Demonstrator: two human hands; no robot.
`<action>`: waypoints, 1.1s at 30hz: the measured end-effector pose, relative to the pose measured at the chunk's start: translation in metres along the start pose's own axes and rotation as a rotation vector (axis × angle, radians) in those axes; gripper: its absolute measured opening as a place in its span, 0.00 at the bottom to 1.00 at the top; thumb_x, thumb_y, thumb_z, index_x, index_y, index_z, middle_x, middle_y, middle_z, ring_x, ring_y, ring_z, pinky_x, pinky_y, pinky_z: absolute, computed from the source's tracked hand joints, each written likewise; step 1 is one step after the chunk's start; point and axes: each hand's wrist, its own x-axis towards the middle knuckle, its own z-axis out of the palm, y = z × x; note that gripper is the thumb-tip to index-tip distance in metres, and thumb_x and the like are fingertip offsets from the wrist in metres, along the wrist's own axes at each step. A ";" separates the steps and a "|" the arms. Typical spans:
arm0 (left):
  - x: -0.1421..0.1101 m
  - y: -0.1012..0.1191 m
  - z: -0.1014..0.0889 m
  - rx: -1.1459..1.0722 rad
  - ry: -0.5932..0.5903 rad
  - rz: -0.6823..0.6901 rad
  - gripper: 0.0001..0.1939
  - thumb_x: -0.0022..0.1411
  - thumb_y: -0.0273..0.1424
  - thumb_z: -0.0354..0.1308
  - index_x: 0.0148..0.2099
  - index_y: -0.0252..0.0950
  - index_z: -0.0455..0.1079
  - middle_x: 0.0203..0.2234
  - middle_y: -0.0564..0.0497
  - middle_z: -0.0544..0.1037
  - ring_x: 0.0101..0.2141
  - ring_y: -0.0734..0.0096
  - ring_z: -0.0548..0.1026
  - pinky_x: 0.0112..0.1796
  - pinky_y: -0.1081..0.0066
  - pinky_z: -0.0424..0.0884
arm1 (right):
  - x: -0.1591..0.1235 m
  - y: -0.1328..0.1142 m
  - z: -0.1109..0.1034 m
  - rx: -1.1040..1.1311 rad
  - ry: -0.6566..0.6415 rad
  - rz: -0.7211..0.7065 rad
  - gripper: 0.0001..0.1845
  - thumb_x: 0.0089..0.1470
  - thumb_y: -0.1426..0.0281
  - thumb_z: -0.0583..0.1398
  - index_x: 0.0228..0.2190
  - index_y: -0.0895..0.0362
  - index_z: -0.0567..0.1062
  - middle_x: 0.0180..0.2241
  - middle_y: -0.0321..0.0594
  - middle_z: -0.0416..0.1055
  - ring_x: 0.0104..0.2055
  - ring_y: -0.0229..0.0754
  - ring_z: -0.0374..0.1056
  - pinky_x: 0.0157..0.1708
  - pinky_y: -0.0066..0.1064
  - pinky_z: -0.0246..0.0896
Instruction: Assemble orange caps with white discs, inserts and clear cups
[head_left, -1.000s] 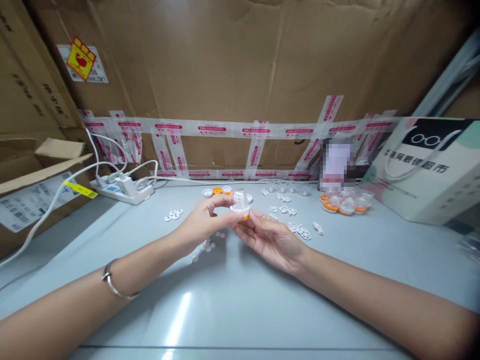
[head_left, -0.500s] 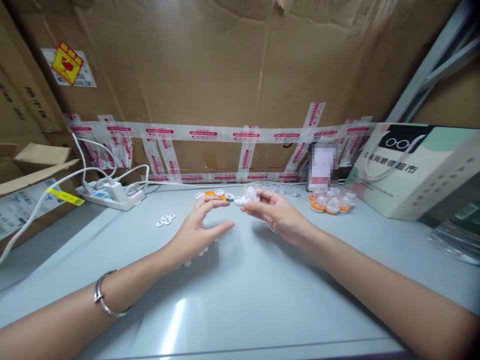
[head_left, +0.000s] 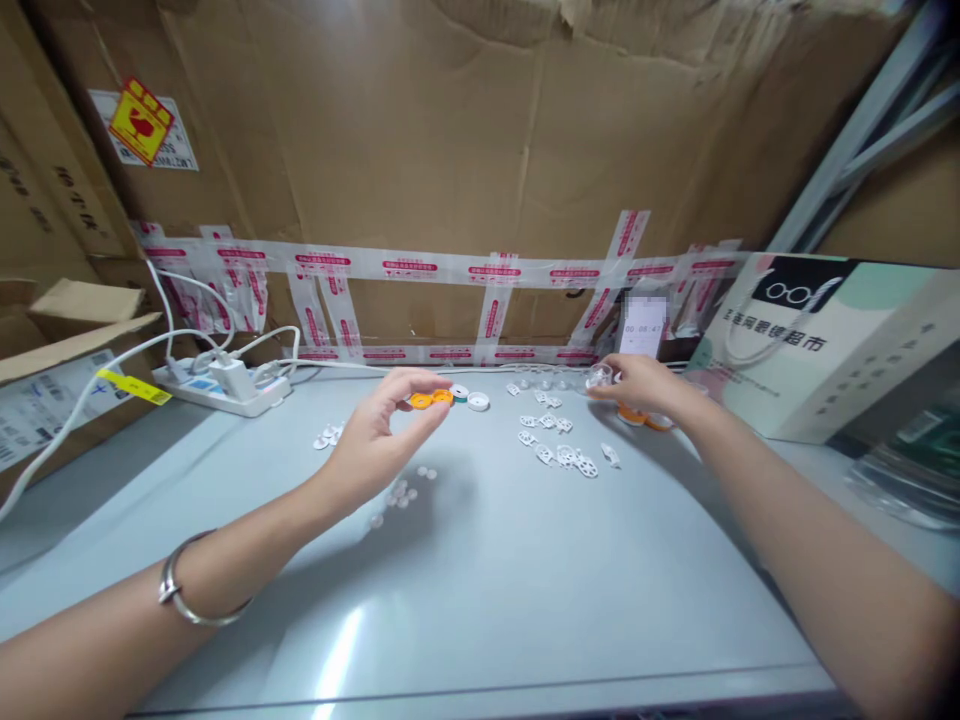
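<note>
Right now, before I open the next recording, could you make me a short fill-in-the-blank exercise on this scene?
1. The silver bracelet circles the ____ arm.
2. Of the two hands, the one nearer the phone is the ____.
3. The round parts visible between the left hand's thumb and index finger are ____.

Missing words: left; right; orange.

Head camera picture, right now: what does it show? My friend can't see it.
A person's right hand holds a clear plastic piece near orange-based pieces, while the left hand hovers open beside orange caps. Small white parts lie on the blue-gray table, with cardboard behind.
</note>
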 end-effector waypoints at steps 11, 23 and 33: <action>-0.003 0.001 0.003 -0.018 -0.003 -0.012 0.09 0.61 0.31 0.51 0.44 0.39 0.68 0.44 0.49 0.70 0.45 0.67 0.67 0.43 0.65 0.62 | 0.008 0.015 0.018 -0.298 -0.087 -0.028 0.20 0.38 0.60 0.59 0.35 0.56 0.73 0.32 0.48 0.72 0.40 0.55 0.64 0.35 0.38 0.49; -0.003 -0.005 0.000 0.006 -0.009 0.002 0.09 0.61 0.31 0.51 0.44 0.40 0.68 0.44 0.50 0.70 0.45 0.68 0.67 0.43 0.67 0.62 | 0.005 0.011 0.018 -0.315 -0.047 -0.082 0.16 0.40 0.63 0.58 0.33 0.55 0.76 0.39 0.51 0.68 0.45 0.56 0.59 0.36 0.41 0.49; 0.005 -0.015 -0.003 0.042 0.015 0.029 0.10 0.61 0.33 0.51 0.44 0.40 0.69 0.43 0.49 0.70 0.45 0.67 0.68 0.43 0.68 0.62 | -0.005 -0.014 0.012 -0.090 0.299 -0.241 0.13 0.53 0.62 0.53 0.37 0.53 0.72 0.44 0.42 0.70 0.47 0.49 0.60 0.41 0.40 0.47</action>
